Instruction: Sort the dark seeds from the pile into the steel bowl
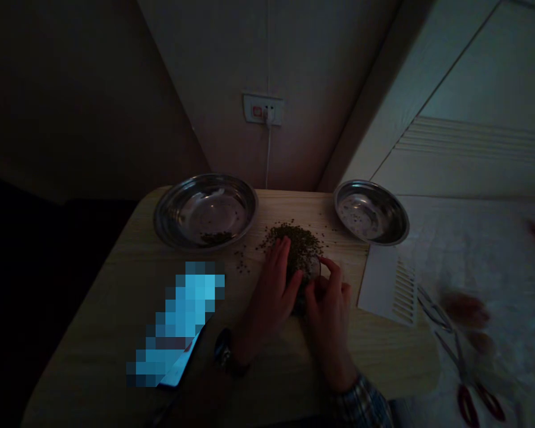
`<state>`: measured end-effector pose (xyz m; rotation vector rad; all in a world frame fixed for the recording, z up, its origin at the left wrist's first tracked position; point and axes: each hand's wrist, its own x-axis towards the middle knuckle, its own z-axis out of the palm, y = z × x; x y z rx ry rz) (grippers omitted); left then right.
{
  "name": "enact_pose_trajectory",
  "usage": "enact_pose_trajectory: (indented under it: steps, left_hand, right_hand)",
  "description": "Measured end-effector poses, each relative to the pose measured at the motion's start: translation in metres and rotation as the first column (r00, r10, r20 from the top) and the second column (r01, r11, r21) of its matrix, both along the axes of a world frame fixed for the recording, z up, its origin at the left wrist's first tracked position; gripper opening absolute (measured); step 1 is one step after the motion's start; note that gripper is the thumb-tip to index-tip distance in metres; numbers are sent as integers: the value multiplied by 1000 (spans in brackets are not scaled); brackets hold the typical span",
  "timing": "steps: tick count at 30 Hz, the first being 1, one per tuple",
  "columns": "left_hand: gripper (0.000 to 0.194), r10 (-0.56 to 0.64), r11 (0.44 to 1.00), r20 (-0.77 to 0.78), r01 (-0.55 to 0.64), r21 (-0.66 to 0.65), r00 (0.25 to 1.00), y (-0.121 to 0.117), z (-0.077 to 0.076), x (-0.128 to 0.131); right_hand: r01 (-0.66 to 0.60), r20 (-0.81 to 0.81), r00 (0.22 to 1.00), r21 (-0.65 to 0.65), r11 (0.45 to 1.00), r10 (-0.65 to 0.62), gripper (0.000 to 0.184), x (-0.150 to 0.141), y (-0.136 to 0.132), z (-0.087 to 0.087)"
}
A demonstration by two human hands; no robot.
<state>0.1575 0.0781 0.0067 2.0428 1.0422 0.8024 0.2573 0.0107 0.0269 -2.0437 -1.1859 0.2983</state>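
A heap of small greenish beans (296,238) lies on the wooden table, with loose ones scattered around it. My left hand (271,285) rests against the heap's near left side, fingers stretched out and thumb apart. My right hand (332,300) has its fingers curled round a small clear cup (312,267) whose rim shows at the heap's right side. Much of this cup is hidden by the hand and the dim light. To the left, a large steel bowl (169,220) holds a small cluster of beans (216,238).
A smaller steel bowl (396,217) stands at the back right. Near it lies a white slotted board (378,279). Red-handled scissors (463,374) lie right of the table (129,291). A lit phone (182,333) is at left; a wall socket (263,110) sits behind.
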Motion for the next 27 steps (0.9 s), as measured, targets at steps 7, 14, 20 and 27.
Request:
enact_pose_trajectory:
  steps: [7,14,20,27]
  left_hand:
    - [51,132,991,83,-131,-14,988,14,4,-9]
    - [48,230,973,75,-231,8,970,25,-2,-14]
    - [47,237,968,41,-239,78,971,28,-4,-15]
    - [46,161,985,46,-163,62,986,22,-2,-8]
  right_hand:
    - [89,4,996,24,996,-89,42,16,0,5]
    - [116,129,984,36,993,-119,39,35,5,3]
    - [95,152,984,2,995,-95,39,37,10,3]
    - [48,120,992,-5,999,-47,39,31,13,3]
